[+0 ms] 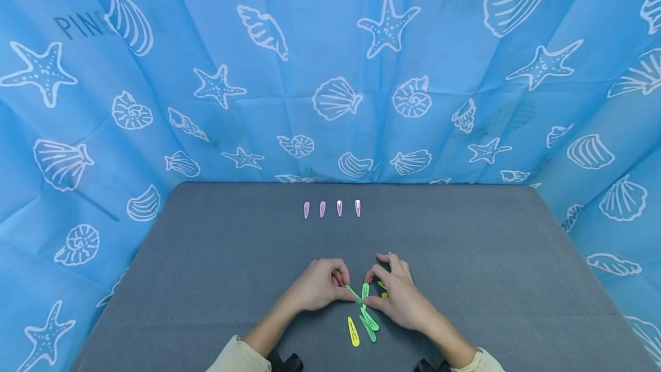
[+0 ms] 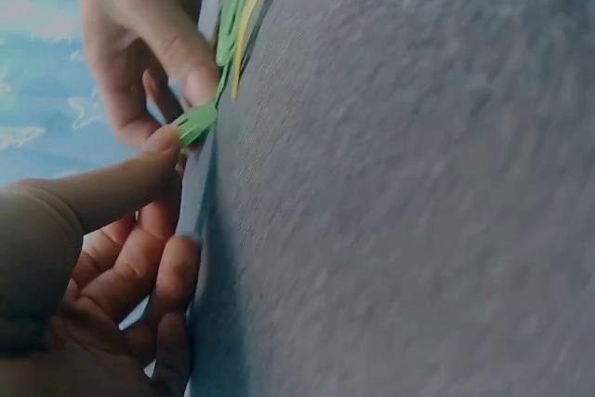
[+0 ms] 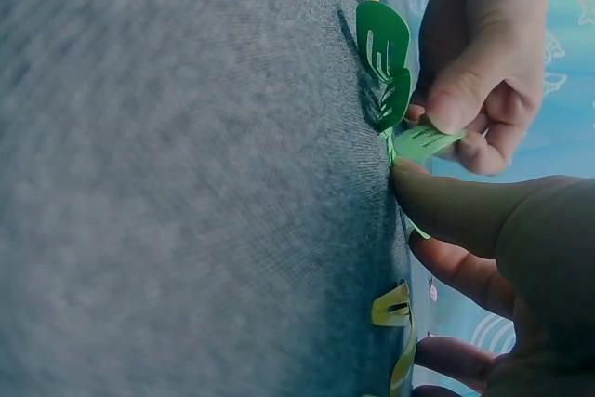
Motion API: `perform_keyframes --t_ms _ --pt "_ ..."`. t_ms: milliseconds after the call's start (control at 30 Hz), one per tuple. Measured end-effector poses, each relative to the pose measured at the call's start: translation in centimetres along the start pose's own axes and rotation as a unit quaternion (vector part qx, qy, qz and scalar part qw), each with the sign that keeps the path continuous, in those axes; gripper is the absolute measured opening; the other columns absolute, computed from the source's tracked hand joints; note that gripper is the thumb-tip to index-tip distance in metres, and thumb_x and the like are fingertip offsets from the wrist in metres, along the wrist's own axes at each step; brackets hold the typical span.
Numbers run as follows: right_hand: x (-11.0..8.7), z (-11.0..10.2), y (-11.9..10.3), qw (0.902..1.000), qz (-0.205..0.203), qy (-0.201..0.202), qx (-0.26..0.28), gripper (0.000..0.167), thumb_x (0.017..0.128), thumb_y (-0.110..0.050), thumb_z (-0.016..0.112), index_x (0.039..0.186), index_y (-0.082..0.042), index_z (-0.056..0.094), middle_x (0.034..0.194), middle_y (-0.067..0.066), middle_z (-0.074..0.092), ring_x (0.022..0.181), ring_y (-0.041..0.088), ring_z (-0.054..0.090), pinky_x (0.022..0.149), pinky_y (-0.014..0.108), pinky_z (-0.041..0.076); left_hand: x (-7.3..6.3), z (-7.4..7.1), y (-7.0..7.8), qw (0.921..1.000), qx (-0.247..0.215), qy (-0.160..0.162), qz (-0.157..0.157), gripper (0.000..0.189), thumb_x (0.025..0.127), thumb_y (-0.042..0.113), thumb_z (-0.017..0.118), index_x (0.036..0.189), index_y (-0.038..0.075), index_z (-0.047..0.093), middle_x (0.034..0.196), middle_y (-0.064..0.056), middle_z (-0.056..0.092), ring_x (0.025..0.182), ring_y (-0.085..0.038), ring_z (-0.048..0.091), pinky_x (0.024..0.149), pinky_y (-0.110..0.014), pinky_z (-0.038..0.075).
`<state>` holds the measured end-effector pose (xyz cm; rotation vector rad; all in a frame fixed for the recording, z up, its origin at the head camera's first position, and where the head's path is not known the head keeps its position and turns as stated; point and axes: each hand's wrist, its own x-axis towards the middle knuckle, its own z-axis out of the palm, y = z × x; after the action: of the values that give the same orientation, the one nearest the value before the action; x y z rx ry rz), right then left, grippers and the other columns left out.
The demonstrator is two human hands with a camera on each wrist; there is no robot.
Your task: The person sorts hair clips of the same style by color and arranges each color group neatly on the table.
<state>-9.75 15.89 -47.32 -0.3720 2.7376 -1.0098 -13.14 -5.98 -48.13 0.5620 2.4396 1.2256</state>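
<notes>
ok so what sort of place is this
Probably an indoor tabletop work spot, though the room beyond is hidden: a blue seashell-print curtain hangs behind and at both sides of a grey table, where green hair clips lie.

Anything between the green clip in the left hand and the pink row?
Besides the left hand pinching it, nothing visible stands between that green clip and the row of pink clips. It meets another green clip by the right hand; hooked or not, I can't tell.
</notes>
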Motion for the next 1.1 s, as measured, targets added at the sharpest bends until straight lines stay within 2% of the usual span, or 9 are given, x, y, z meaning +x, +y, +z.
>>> perform_keyframes --t_ms 133,267,367,467,567,633,767,867,1100 --pt "0.0 0.0 -0.1 1.0000 0.000 0.000 -0.001 0.026 0.083 -0.025 0.085 0.093 -0.029 0.062 0.150 0.020 0.043 0.138 0.043 0.037 0.103 0.061 0.040 0.0 -1.2 -0.2 0.9997 -0.014 0.020 0.005 0.016 0.084 0.020 0.084 0.085 0.019 0.069 0.075 0.009 0.062 0.064 -0.003 0.057 0.061 -0.021 0.046" --pt "0.0 0.0 -0.2 1.0000 0.004 -0.003 -0.002 0.026 0.083 -0.026 0.085 0.093 -0.030 0.062 0.151 0.019 0.043 0.138 0.042 0.036 0.103 0.059 0.041 0.1 -2.9 -0.8 0.9951 0.039 0.091 0.001 0.007 0.090 0.022 0.079 0.087 0.021 0.073 0.078 0.010 0.063 0.069 -0.005 0.056 0.064 -0.023 0.046" --pt "-0.1 0.0 -0.2 1.0000 0.008 -0.004 -0.002 0.027 0.082 -0.026 0.086 0.093 -0.031 0.061 0.151 0.018 0.042 0.139 0.041 0.036 0.103 0.059 0.041 0.4 -4.3 -1.6 0.9799 0.111 0.165 -0.013 0.004 0.091 0.022 0.078 0.089 0.020 0.074 0.080 0.009 0.064 0.072 -0.007 0.054 0.068 -0.026 0.045" --pt "-0.1 0.0 -0.2 0.9999 0.011 -0.007 -0.002 0.027 0.083 -0.025 0.086 0.093 -0.031 0.061 0.152 0.018 0.042 0.140 0.042 0.035 0.103 0.059 0.041 0.9 -5.7 -2.4 0.9555 0.185 0.228 -0.033 0.004 0.089 0.019 0.080 0.091 0.019 0.077 0.086 0.005 0.066 0.079 -0.012 0.056 0.072 -0.033 0.047" --pt "-0.1 -0.1 -0.2 0.9999 0.011 -0.009 -0.001 0.027 0.083 -0.025 0.085 0.093 -0.031 0.061 0.152 0.018 0.042 0.140 0.043 0.035 0.103 0.060 0.041 1.4 -6.6 -3.2 0.9366 0.235 0.255 -0.050 0.005 0.088 0.017 0.080 0.091 0.020 0.078 0.089 0.002 0.068 0.081 -0.016 0.058 0.074 -0.038 0.049" --pt "-0.1 0.0 -0.2 0.9999 0.010 -0.010 0.000 0.026 0.083 -0.026 0.085 0.093 -0.030 0.061 0.152 0.019 0.041 0.140 0.044 0.034 0.103 0.061 0.041 1.6 -6.9 -3.4 0.9324 0.252 0.252 -0.061 0.005 0.088 0.017 0.080 0.091 0.021 0.079 0.089 0.002 0.068 0.080 -0.017 0.059 0.074 -0.039 0.051" --pt "-0.2 0.0 -0.1 1.0000 0.005 -0.008 0.002 0.026 0.083 -0.026 0.085 0.093 -0.029 0.062 0.152 0.019 0.042 0.140 0.044 0.035 0.102 0.060 0.041 1.7 -6.8 -3.3 0.9410 0.244 0.217 -0.088 0.011 0.086 0.022 0.083 0.096 0.021 0.079 0.090 0.003 0.068 0.080 -0.014 0.059 0.074 -0.039 0.051" --pt "-0.1 0.0 -0.1 1.0000 0.003 -0.005 0.002 0.026 0.083 -0.025 0.085 0.093 -0.029 0.062 0.152 0.019 0.042 0.139 0.043 0.035 0.103 0.060 0.041 1.6 -6.9 -3.1 0.9534 0.215 0.186 -0.102 0.019 0.083 0.027 0.086 0.099 0.021 0.078 0.091 0.004 0.069 0.083 -0.013 0.060 0.077 -0.040 0.051" --pt "-0.1 0.0 -0.2 0.9999 0.011 -0.008 0.004 0.026 0.083 -0.026 0.086 0.093 -0.030 0.062 0.153 0.019 0.042 0.139 0.043 0.034 0.103 0.062 0.041 2.2 -8.3 -3.4 0.9688 0.171 0.143 -0.108 0.038 0.077 0.029 0.091 0.110 0.019 0.075 0.098 0.002 0.067 0.088 -0.015 0.059 0.083 -0.043 0.049"
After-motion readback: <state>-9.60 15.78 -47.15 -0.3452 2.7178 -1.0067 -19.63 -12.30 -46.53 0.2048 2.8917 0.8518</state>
